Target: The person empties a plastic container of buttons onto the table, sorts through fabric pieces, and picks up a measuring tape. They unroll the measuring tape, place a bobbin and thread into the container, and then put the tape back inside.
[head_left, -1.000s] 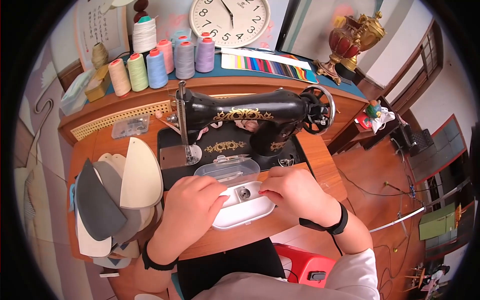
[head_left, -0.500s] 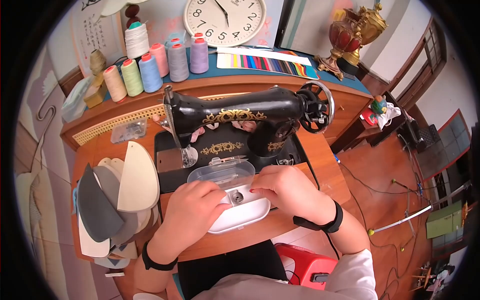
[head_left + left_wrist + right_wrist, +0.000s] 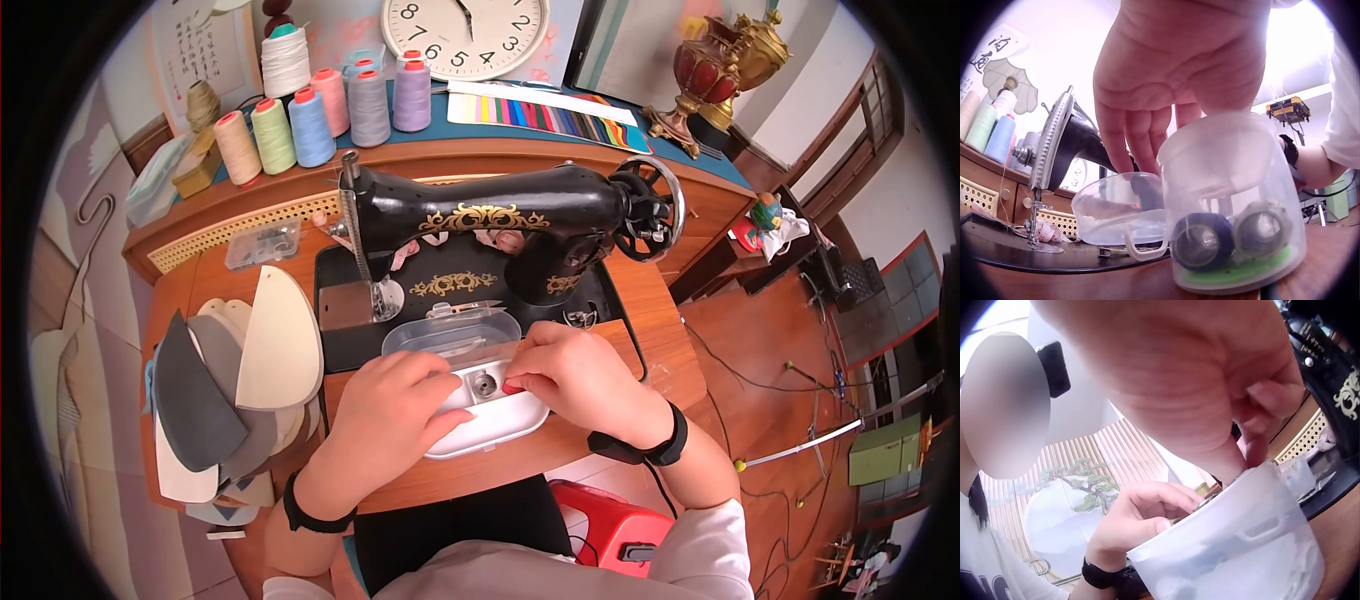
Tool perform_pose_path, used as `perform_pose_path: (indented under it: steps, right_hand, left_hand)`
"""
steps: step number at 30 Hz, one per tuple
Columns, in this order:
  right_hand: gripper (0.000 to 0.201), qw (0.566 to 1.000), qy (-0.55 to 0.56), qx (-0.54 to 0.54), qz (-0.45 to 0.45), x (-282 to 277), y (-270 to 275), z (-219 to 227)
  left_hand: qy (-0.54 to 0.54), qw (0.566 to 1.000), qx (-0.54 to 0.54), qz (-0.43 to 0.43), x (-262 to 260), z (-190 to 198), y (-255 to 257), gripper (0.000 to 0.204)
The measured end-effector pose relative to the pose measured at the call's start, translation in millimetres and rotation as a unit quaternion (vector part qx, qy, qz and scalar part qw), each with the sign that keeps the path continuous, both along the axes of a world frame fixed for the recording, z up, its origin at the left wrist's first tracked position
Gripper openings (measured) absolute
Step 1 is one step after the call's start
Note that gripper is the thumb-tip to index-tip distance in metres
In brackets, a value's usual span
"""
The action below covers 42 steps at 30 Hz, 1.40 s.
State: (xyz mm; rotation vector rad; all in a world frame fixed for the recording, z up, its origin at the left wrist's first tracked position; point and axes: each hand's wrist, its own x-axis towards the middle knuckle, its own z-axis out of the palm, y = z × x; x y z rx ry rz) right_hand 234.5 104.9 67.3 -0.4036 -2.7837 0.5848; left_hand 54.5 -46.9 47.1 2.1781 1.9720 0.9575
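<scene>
A white oval box point(image 3: 490, 425) stands before the sewing machine, its clear lid point(image 3: 455, 338) raised at the back. In one compartment lies a round metal piece point(image 3: 484, 384). Over the box's left end is the left hand point(image 3: 390, 415), thumb and fingers apart, with no object seen between them. The right hand point(image 3: 585, 380) reaches in from the right and pinches a small red thing point(image 3: 512, 386) beside the metal piece. Through the box wall point(image 3: 1229, 159), the left wrist view shows a blue roll point(image 3: 1202, 242) and a pale roll point(image 3: 1261, 230). The right hand point(image 3: 1191, 381) partly hides the contents in the right wrist view.
A black sewing machine point(image 3: 480, 205) stands behind the box. Grey and cream fabric pieces point(image 3: 283, 345) lie at the left, below a small clear case point(image 3: 262, 243). Thread spools point(image 3: 315, 130) and a colour card point(image 3: 545, 118) occupy the back shelf. Scissors point(image 3: 580, 318) lie on the machine bed.
The left thumb has moved away from the fingers. More of the red thing shows at the right fingertips. The head view has shifted slightly; the box stays in about the same place.
</scene>
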Motion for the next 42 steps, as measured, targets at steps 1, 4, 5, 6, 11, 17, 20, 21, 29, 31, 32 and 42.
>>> perform_pose_path:
  steps: [1,4,5,6,11,17,20,21,29,31,32,42]
  right_hand:
    - [0.006,1.0,-0.001,-0.014,-0.001,-0.1,0.6,-1.4]
    - [0.007,1.0,0.005,-0.021,0.002,-1.0,1.4,-1.7]
    - [0.007,1.0,0.01,-0.013,0.004,-1.0,1.4,-1.7]
    - [0.007,1.0,0.011,-0.014,0.006,-1.6,1.2,1.9]
    - [0.007,0.993,0.115,-0.028,-0.024,-16.7,11.0,26.0]
    - [0.015,0.952,0.089,-0.293,0.015,-45.4,51.0,-0.9]
    - [0.02,0.917,0.013,-0.394,0.063,-50.7,55.9,-0.8]
    - [0.021,0.918,0.002,-0.389,0.076,-51.4,59.5,-4.4]
    - [0.02,0.921,0.011,-0.386,0.053,-54.5,62.1,-26.8]
    - [0.014,0.906,0.065,-0.417,0.036,-53.6,61.2,-31.6]
    - [0.012,0.894,0.082,-0.441,0.024,-53.1,60.7,-31.9]
    - [0.014,0.908,0.164,-0.382,-0.041,-59.5,77.8,-55.7]
  left_hand:
    - [0.0,1.0,0.0,0.001,-0.1,-0.5,-0.2,0.028]
    - [-0.001,1.0,0.005,0.0,-1.2,-1.8,-0.6,0.027]
    - [-0.004,1.0,0.006,-0.002,-0.8,-1.7,-0.5,0.027]
    - [-0.006,1.0,0.007,-0.003,-0.7,-1.6,-0.2,0.027]
    - [-0.008,1.0,0.012,-0.009,-1.6,-4.6,0.8,0.025]
    - [-0.005,1.0,0.02,-0.009,-4.0,-10.2,-1.8,0.023]
    - [0.008,1.0,0.018,0.0,-4.5,-12.2,-3.5,0.025]
    - [0.017,1.0,0.01,-0.009,-4.4,-12.4,-3.2,0.025]
    - [0.03,0.999,0.011,-0.019,-1.5,-12.1,-3.5,0.027]
    - [0.029,0.999,0.005,-0.024,-1.1,-12.6,-2.9,0.026]
    - [0.018,1.0,0.013,-0.021,-1.3,-13.1,-2.5,0.027]
    - [-0.083,0.985,-0.057,0.141,-28.2,41.7,-8.8,0.029]
